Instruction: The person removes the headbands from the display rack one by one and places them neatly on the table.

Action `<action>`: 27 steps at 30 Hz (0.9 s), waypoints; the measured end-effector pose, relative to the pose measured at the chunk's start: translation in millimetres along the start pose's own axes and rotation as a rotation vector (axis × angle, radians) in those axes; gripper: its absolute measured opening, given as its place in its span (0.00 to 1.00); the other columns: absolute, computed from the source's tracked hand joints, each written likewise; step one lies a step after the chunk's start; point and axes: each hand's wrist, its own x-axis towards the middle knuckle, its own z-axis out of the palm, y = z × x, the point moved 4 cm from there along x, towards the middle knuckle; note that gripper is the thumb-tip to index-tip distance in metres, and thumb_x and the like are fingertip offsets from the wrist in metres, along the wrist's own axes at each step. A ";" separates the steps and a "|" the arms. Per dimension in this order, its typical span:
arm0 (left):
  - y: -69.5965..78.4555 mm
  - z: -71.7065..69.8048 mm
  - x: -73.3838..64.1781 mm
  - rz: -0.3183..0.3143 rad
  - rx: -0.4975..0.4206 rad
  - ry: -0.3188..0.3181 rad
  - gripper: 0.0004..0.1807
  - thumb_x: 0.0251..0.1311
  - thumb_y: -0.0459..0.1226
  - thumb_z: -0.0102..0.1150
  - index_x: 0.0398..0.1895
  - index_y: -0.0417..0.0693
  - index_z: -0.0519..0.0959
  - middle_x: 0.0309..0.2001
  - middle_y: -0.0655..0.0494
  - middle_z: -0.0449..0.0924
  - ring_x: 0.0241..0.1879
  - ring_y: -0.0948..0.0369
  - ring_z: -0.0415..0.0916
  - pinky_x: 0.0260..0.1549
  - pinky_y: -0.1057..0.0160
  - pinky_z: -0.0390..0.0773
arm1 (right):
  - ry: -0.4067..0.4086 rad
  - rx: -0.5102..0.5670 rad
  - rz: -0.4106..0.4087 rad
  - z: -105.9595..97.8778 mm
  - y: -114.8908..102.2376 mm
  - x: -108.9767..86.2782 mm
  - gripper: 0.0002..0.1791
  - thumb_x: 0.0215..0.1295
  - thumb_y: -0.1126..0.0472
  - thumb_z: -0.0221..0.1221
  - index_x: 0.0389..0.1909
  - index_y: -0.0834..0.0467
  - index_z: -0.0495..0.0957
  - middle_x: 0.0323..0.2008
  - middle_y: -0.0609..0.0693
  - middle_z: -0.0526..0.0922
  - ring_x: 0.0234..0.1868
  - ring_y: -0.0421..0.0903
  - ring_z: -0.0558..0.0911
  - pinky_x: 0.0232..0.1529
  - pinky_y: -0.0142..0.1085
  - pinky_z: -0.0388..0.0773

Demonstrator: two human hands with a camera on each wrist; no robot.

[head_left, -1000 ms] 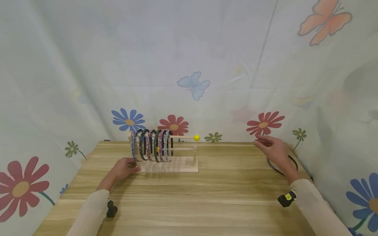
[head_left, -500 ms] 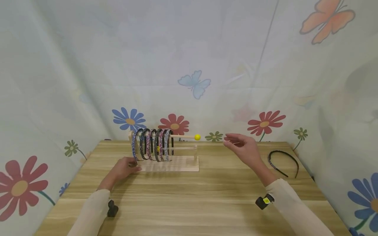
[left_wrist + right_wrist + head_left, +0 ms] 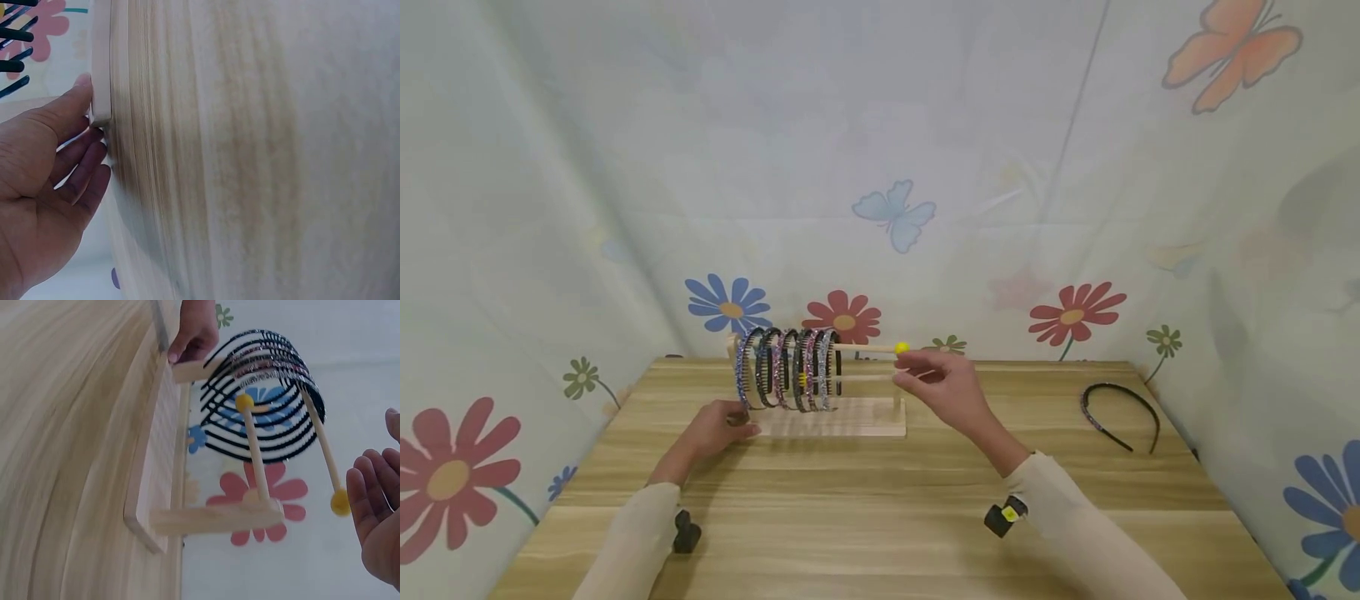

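Observation:
A wooden headband stand (image 3: 868, 419) with yellow ball-tipped rods (image 3: 872, 348) stands at the back of the table. Several glittery toothed headbands (image 3: 742, 375) hang side by side around its rods, towards the left end. My left hand (image 3: 709, 429) holds the left end of the base; in the left wrist view the thumb lies along the base's edge and the fingers are bent by its corner. Beside the upper rod's yellow ball (image 3: 340, 503) is my right hand (image 3: 381, 519), its fingers loosely bent and holding nothing. The right wrist view shows a small gap between them.
One black headband with a glittery side (image 3: 1086, 408) lies on the wooden table (image 3: 850, 517) at the right. Behind the table hangs a cloth (image 3: 775, 125) printed with flowers and butterflies.
My right hand has moved left from above the lone headband to the stand's right end, uncovering that headband. My left hand and the stand have stayed in place.

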 end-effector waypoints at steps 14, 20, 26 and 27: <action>1.4 -0.1 -0.6 -0.026 0.006 -0.006 0.14 0.65 0.42 0.69 0.46 0.42 0.86 0.50 0.40 0.85 0.53 0.42 0.81 0.51 0.42 0.81 | -0.063 0.011 -0.002 64.9 14.4 14.1 0.19 0.65 0.50 0.70 0.55 0.52 0.86 0.47 0.47 0.89 0.43 0.42 0.88 0.44 0.35 0.86; 1.9 0.3 0.0 -0.035 0.011 -0.004 0.14 0.65 0.42 0.69 0.46 0.41 0.86 0.51 0.38 0.85 0.52 0.41 0.81 0.51 0.42 0.81 | -0.074 0.022 0.046 83.4 21.9 16.9 0.23 0.64 0.46 0.70 0.56 0.54 0.85 0.47 0.45 0.89 0.43 0.42 0.87 0.43 0.35 0.86; 1.5 -0.1 -0.7 -0.038 0.013 -0.002 0.13 0.64 0.42 0.70 0.44 0.41 0.85 0.50 0.39 0.85 0.51 0.42 0.82 0.50 0.42 0.82 | -0.088 0.022 0.060 96.4 27.3 18.6 0.26 0.64 0.46 0.70 0.56 0.58 0.85 0.47 0.46 0.89 0.43 0.41 0.87 0.42 0.35 0.86; 1.5 -0.3 -0.9 -0.029 0.019 -0.002 0.13 0.64 0.42 0.70 0.43 0.41 0.85 0.49 0.39 0.85 0.51 0.41 0.82 0.49 0.42 0.82 | -0.089 0.018 0.063 98.1 28.3 19.2 0.25 0.64 0.46 0.70 0.56 0.57 0.85 0.47 0.46 0.89 0.43 0.41 0.87 0.42 0.34 0.86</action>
